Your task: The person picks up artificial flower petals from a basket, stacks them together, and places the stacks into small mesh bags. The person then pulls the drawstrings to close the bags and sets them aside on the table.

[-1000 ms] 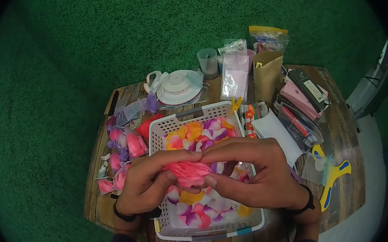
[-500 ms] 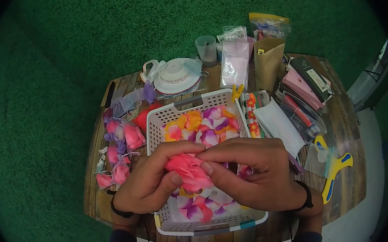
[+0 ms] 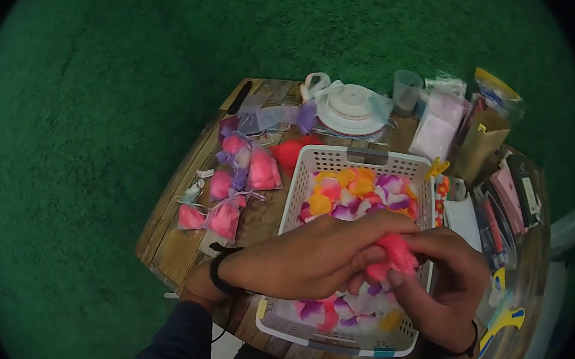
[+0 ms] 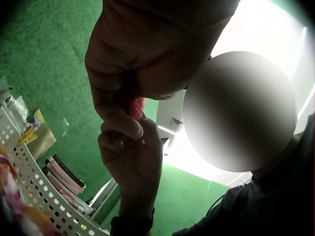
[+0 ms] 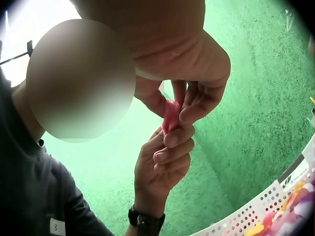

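Over the white perforated basket (image 3: 290, 207), both hands meet around a small bundle of pink artificial petals (image 3: 397, 253). My left hand (image 3: 308, 256) comes in from the left and pinches the bundle between thumb and fingers. From the right, my right hand (image 3: 453, 283) holds the bundle's other side with thumb and forefinger. In the right wrist view the bundle (image 5: 171, 116) sticks up between the fingertips of both hands; the left wrist view shows only a sliver of it. Loose orange, purple, white and pink petals (image 3: 356, 181) lie in the basket beneath.
Small sheer bags of pink petals (image 3: 264, 167) lie left of the basket. Behind stand a ribbon spool (image 3: 352, 110), a plastic cup (image 3: 407, 91) and a brown paper pouch (image 3: 482, 145). Boxes (image 3: 508, 192) and a yellow-blue tool (image 3: 504, 325) lie at the right.
The head view has turned left, so table and basket appear farther right. The pink bundle looks more tightly gathered, and the left hand now shows its back, reaching across the basket.
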Tool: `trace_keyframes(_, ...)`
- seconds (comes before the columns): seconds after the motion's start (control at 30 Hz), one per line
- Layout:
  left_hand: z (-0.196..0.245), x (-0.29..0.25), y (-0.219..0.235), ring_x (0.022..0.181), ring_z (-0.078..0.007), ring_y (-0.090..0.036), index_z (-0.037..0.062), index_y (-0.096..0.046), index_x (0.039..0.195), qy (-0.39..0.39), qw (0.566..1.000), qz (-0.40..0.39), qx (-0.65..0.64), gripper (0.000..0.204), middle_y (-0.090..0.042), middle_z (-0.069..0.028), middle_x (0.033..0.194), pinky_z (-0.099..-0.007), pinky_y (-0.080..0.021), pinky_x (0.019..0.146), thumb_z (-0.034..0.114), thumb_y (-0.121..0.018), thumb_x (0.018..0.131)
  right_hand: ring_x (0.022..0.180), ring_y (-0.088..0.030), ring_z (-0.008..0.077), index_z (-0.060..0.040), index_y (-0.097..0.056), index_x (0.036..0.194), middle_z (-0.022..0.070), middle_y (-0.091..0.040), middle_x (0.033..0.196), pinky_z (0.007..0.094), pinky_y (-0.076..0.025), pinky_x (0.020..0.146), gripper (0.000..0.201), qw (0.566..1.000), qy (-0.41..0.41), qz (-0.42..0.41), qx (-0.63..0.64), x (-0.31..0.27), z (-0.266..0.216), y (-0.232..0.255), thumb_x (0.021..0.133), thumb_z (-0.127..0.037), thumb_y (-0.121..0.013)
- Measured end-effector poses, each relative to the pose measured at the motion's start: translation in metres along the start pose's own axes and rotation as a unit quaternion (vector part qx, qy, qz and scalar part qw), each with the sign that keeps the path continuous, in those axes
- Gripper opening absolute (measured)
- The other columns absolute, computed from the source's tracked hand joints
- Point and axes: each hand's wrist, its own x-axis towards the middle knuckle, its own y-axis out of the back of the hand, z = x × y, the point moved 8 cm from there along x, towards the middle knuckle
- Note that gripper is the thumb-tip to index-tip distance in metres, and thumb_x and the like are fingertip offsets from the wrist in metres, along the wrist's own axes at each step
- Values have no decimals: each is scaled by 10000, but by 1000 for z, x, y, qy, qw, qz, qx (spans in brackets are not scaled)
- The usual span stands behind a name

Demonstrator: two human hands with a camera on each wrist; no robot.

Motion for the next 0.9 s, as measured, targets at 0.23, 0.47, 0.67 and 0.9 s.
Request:
trace_keyframes(0.23,10,2,10,740,-175,-684,14,-491,1327,-133,986,93,40,379,-681,-100,883,-300,-548,660,34,-553,954,795,-609,172,30,-681,969,126,-656,882,270,-465,722,231,994,-79,60,55,-8,13,8,740,61,-690)
trace_keyframes(0.47,14,-7,23,775,-197,-703,-13,-671,1031,-188,969,162,11,218,-697,-115,872,-294,-545,652,29,-733,827,791,-596,169,42,-623,972,113,-633,869,272,-459,734,210,976,-114,132,130,-4,1,-1,772,23,-685)
trace_keyframes(0.67,4,-4,18,733,-180,-689,14,-666,975,-158,973,151,-69,185,-673,-95,813,-279,-530,596,74,-751,822,784,-535,121,-1,-584,938,46,-572,845,247,-409,809,198,994,-96,45,30,-5,4,-1,823,-110,-703)
trace_keyframes(0.9,2,-4,14,727,-232,-660,12,-665,919,-221,965,132,-43,196,-656,-92,806,-342,-504,609,54,-743,744,760,-493,105,-13,-549,859,48,-532,824,237,-394,737,140,993,-68,61,-69,-9,-2,-4,839,-73,-674)
